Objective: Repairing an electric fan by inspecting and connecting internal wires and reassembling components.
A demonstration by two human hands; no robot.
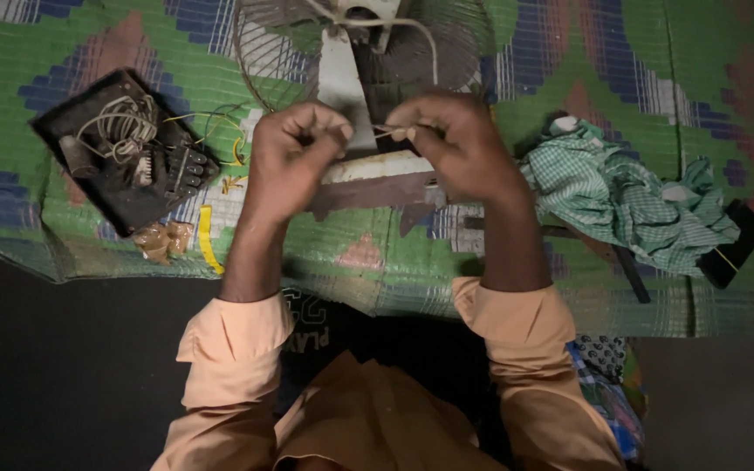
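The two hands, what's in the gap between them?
In the head view, a thin pale wire bridges the left hand and right hand. Behind the gap shows the fan's white stand.

Woven mat (621,52), ribbed matt plastic weave in green, blue and red. Fan (351,78): thin metal wire guard, dull white painted stand, worn and scuffed. Black panel (124,157), matt plastic, carrying sheathed wires. Checked cloth (621,192), soft crumpled cotton. Sleeves (237,349), smooth matt peach fabric.
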